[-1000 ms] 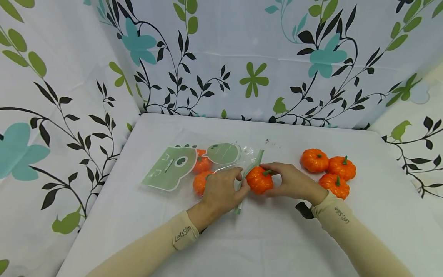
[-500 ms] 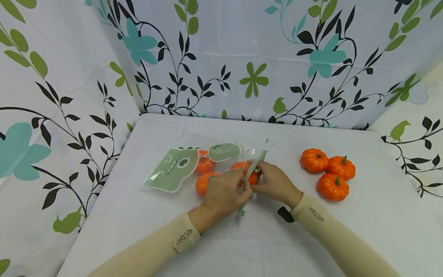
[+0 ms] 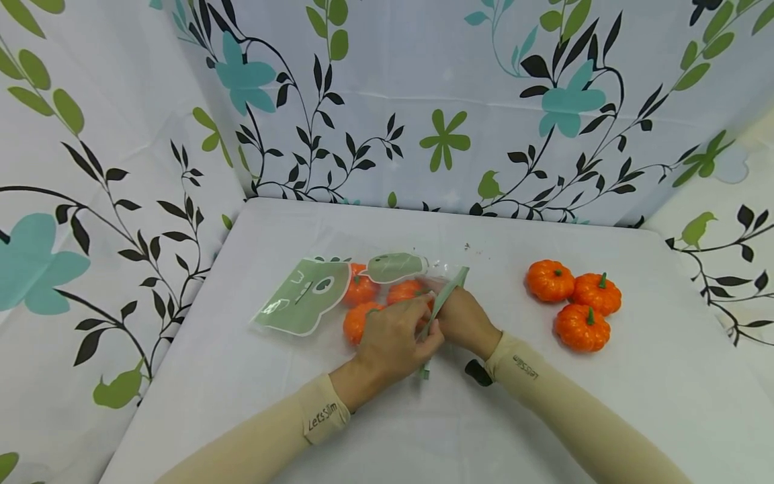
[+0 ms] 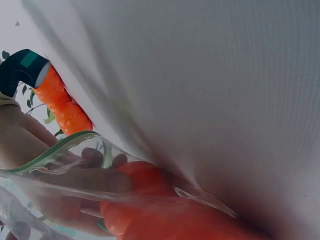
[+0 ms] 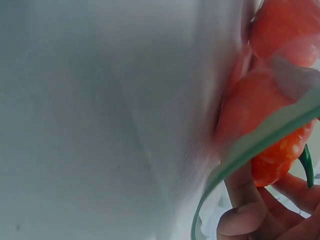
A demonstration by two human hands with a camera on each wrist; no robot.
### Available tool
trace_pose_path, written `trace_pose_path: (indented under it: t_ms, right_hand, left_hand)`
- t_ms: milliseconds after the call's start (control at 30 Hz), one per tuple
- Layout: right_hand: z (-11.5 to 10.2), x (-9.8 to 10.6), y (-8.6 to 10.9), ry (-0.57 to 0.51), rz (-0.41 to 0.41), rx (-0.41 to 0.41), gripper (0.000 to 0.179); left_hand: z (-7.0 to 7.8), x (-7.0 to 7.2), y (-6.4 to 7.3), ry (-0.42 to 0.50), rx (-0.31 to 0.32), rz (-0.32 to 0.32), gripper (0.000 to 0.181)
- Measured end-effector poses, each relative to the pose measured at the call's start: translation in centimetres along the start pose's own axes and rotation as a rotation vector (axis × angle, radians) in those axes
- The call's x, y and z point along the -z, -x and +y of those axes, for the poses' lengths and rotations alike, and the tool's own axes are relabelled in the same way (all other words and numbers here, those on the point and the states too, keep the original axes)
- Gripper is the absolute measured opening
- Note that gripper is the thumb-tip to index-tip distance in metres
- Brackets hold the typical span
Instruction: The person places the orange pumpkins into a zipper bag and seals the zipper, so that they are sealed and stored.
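Observation:
A clear zip bag [image 3: 300, 296] printed with a green cartoon character lies on the table, its green-edged mouth [image 3: 452, 288] facing right. Two small orange pumpkins [image 3: 361, 290] show through the plastic on its left side. At the near side of the opening, my left hand [image 3: 392, 339] pinches the bag's edge. My right hand [image 3: 467, 321] reaches in through the mouth, its fingers on another pumpkin [image 3: 404, 290]; the left wrist view shows these fingers through the film against the pumpkin [image 4: 145, 182]. In the head view the bag's edge and my left hand partly hide the right fingertips.
Three more orange pumpkins [image 3: 582, 327] sit grouped on the white tablecloth [image 3: 514, 423] to the right. A patterned curtain [image 3: 387, 81] with leaves and flowers hangs behind the table and at both sides. A black wrist device [image 3: 478, 373] is under my right sleeve.
My right hand has carried its pumpkin leftward from outside the bag in through the mouth. The left hand keeps its pinch on the edge, and the bag has shifted slightly right.

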State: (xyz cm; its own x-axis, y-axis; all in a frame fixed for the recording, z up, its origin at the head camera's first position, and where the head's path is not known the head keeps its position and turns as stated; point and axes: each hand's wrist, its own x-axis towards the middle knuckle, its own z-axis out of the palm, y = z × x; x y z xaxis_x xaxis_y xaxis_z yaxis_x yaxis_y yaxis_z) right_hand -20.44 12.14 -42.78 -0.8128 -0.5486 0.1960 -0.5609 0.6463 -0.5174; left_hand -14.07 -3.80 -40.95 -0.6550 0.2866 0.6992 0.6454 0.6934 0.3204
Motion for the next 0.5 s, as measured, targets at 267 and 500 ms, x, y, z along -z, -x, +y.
trace_pose_path:
  t_ms: [267,500]
  right_hand:
    - [-0.1,-0.8,-0.8,-0.04,0.045,0.099,0.056]
    - [-0.3,-1.5,-1.7,-0.169,0.045,0.164,0.042]
  left_hand:
    - [0.3,0.1,0.0,0.014,-0.013,0.003,0.013]
    - [0.6,0.1,0.2,0.013,-0.02,0.018,0.011]
